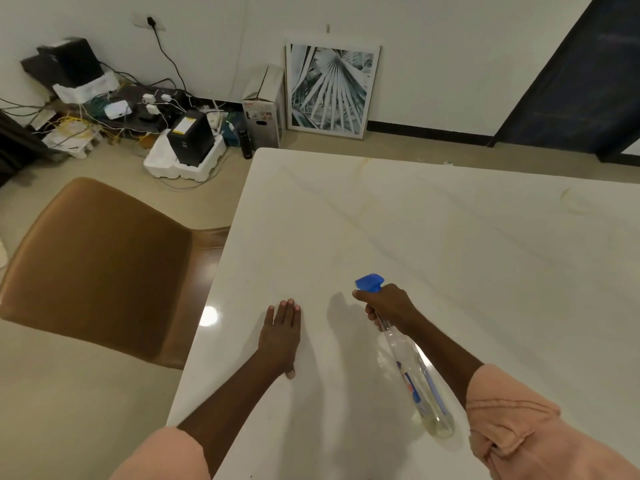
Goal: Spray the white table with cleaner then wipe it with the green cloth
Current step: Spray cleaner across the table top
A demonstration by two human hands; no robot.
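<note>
Right hand (388, 308) fingers clamp the spray bottle (415, 372) neck; left hand (280, 336), fingers straight, presses the bench (450, 237) beside it and risks catching spray.

Brown chair (100, 265) at left, beige floor (69, 410); framed leaf print (330, 90) leaning vs white wall (450, 46); cable clutter (104, 112) in corner.

We see a glossy, smooth white worktop (433, 237), a clear plastic spray bottle (415, 372) with blue plastic head, and a smooth brown leather-like chair (97, 261).
</note>
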